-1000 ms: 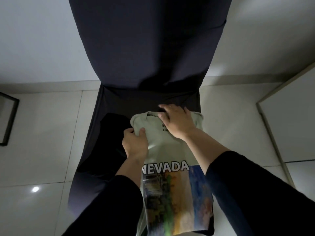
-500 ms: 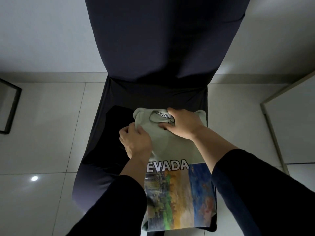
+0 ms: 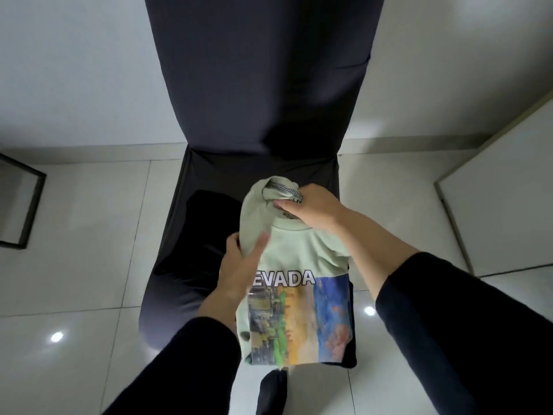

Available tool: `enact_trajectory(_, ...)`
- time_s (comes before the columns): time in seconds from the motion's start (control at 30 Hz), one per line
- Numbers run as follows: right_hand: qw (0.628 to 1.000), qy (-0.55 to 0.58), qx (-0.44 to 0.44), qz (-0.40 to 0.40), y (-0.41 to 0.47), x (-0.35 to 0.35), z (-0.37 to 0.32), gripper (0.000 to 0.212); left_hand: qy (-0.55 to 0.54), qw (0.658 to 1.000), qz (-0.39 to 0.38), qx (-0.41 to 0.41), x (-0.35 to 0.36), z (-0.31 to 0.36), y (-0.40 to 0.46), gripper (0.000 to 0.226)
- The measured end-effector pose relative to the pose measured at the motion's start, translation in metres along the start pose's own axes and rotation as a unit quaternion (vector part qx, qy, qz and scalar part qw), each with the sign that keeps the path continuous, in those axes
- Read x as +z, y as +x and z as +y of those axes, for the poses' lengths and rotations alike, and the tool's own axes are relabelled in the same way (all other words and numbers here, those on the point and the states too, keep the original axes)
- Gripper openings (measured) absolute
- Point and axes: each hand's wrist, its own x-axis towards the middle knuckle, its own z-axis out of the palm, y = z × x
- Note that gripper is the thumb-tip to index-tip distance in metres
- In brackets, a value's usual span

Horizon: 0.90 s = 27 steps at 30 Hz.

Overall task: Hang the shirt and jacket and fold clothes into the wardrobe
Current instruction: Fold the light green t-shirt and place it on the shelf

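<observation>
A pale green T-shirt (image 3: 302,259) with the word NEVADA and a colourful picture lies partly folded on the seat of a chair in a black cover (image 3: 263,85). My right hand (image 3: 311,211) grips the shirt at the collar, fingers curled over the neck band. My left hand (image 3: 242,265) pinches the shirt's left shoulder fold, thumb on top. The collar end is lifted off the seat and bunched. A dark garment (image 3: 206,235) lies on the seat to the left of the shirt, hard to make out.
The chair stands against a white wall on pale floor tiles. A white wardrobe panel (image 3: 505,205) stands at the right. A dark-framed object (image 3: 24,205) leans at the far left. My dark-socked foot (image 3: 272,390) shows below the seat's front edge.
Both hands have gathered and raised the collar end of the shirt, which lay flat before. The right hand went from resting flat to gripping the collar.
</observation>
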Motion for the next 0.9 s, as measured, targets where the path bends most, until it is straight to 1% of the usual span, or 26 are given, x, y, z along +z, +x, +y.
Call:
enact_trajectory(0.03, 1.0, 0.022, 0.0, 0.003, -0.009, -0.008, -0.004, 0.042, 0.024, 0.999, -0.042, -0.019, -0.002, -0.005, -0.014, 0.085)
enact_trajectory(0.1, 0.998, 0.055, 0.002, 0.01, -0.03, -0.023, -0.012, 0.041, 0.085, 0.988, -0.115, -0.059, 0.0, -0.017, -0.041, 0.087)
enact_trajectory(0.17, 0.996, 0.079, 0.008, 0.04, -0.053, -0.04, -0.018, 0.043, 0.175, 0.973, -0.135, -0.059, 0.002, -0.029, -0.06, 0.081)
enact_trajectory(0.27, 0.99, 0.087, 0.03, 0.107, -0.091, -0.069, -0.026, 0.049, 0.249, 0.958, -0.139, -0.045, -0.002, -0.029, -0.086, 0.065)
enact_trajectory(0.3, 0.986, 0.096, 0.035, 0.132, -0.105, -0.08, -0.027, 0.05, 0.26, 0.956, -0.131, -0.031, -0.005, -0.025, -0.094, 0.058)
enact_trajectory(0.33, 0.981, 0.109, 0.037, 0.159, -0.119, -0.092, -0.027, 0.05, 0.265, 0.957, -0.119, -0.006, -0.009, -0.019, -0.102, 0.045)
enact_trajectory(0.37, 0.974, 0.12, 0.037, 0.188, -0.136, -0.105, -0.027, 0.049, 0.258, 0.96, -0.106, 0.025, -0.013, -0.01, -0.115, 0.027)
enact_trajectory(0.4, 0.967, 0.126, 0.04, 0.219, -0.154, -0.118, -0.027, 0.048, 0.235, 0.966, -0.089, 0.057, -0.017, -0.001, -0.125, 0.013)
enact_trajectory(0.43, 0.96, 0.123, 0.046, 0.248, -0.173, -0.13, -0.026, 0.048, 0.196, 0.975, -0.065, 0.081, -0.021, 0.01, -0.137, 0.01)
enact_trajectory(0.47, 0.952, 0.116, 0.053, 0.277, -0.193, -0.143, -0.023, 0.049, 0.146, 0.983, -0.036, 0.101, -0.024, 0.022, -0.15, 0.011)
enact_trajectory(0.53, 0.937, 0.108, 0.071, 0.325, -0.238, -0.167, -0.015, 0.051, 0.031, 0.993, 0.016, 0.11, -0.027, 0.048, -0.175, 0.015)
enact_trajectory(0.63, 0.906, 0.13, 0.108, 0.388, -0.303, -0.197, -0.001, 0.049, -0.126, 0.986, 0.024, 0.11, -0.01, 0.096, -0.215, 0.006)
enact_trajectory(0.67, 0.893, 0.145, 0.122, 0.407, -0.323, -0.207, 0.003, 0.05, -0.16, 0.978, 0.025, 0.131, 0.002, 0.113, -0.227, 0.01)
enact_trajectory(0.7, 0.88, 0.159, 0.134, 0.427, -0.342, -0.217, 0.006, 0.051, -0.155, 0.973, 0.033, 0.165, 0.017, 0.13, -0.243, 0.021)
enact_trajectory(0.77, 0.86, 0.163, 0.151, 0.46, -0.381, -0.238, 0.011, 0.055, -0.078, 0.962, 0.086, 0.247, 0.047, 0.16, -0.274, 0.033)
enact_trajectory(0.83, 0.841, 0.139, 0.165, 0.496, -0.419, -0.259, 0.015, 0.059, 0.004, 0.943, 0.124, 0.309, 0.075, 0.185, -0.303, 0.034)
enact_trajectory(0.9, 0.813, 0.123, 0.178, 0.541, -0.458, -0.278, 0.022, 0.058, 0.074, 0.919, 0.14, 0.36, 0.1, 0.208, -0.33, 0.036)
